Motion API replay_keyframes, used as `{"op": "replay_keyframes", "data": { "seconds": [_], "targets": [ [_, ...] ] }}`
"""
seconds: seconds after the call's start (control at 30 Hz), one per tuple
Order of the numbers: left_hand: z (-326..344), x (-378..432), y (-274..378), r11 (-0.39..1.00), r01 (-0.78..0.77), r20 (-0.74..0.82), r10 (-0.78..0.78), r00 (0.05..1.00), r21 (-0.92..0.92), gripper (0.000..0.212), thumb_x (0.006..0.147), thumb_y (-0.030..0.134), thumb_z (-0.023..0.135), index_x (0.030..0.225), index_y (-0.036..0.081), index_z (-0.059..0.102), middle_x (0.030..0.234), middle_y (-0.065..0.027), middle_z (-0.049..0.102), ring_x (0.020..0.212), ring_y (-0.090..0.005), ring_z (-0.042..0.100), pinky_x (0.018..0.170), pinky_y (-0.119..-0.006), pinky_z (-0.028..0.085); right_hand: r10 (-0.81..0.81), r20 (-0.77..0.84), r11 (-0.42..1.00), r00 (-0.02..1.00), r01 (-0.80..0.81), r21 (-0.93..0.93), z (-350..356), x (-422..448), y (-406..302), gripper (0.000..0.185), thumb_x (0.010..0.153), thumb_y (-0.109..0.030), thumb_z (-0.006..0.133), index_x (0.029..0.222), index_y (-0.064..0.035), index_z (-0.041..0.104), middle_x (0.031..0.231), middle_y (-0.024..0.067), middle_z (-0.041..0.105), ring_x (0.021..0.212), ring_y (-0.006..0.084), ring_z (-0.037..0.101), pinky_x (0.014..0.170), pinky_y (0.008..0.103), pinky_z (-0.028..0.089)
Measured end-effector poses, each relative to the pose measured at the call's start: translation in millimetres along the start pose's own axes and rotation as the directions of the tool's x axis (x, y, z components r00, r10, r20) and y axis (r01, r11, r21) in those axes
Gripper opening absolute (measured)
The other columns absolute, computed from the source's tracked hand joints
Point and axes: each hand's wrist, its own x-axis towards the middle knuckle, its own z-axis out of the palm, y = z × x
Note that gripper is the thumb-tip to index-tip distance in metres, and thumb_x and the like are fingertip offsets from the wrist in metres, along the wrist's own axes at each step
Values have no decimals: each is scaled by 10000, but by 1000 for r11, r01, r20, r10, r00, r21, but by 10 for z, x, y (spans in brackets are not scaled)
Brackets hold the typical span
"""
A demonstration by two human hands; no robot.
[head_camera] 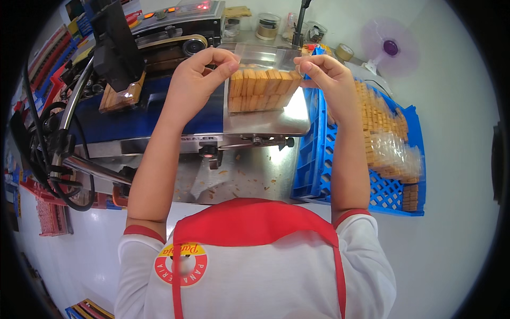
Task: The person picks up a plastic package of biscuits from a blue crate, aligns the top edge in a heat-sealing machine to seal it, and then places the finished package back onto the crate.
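Observation:
A clear plastic bag of rectangular biscuits [263, 89] stands on the metal end plate [275, 121] of a band sealer. My left hand [209, 69] pinches the left corner of the bag's upper edge between thumb and fingers. At the opposite corner, my right hand [324, 75] grips the film the same way, so the mouth is stretched between both hands. Another bagged pack of biscuits [122, 93] lies on the sealer's blue conveyor belt [159, 107], left of my left forearm.
Right of the sealer, a blue plastic crate [312, 159] holds many bagged biscuits [392, 153]. Crumbs lie on the steel table [243, 175]. A metal arm with cables [73, 103] rises at the left. Behind stand plastic tubs [267, 27], tape and a fan [389, 47].

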Motion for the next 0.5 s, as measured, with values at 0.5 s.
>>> {"op": "replay_keyframes", "data": {
  "seconds": [0.5],
  "targets": [
    [48,68,-54,969,14,-79,-35,996,-247,226,814,95,581,1009,65,471,841,2,550,715,-59,490,571,-194,420,79,129,985,988,-97,144,-50,214,24,222,792,-198,624,881,5,630,848,60,625,756,106,579,650,252,499]
  ]
}}
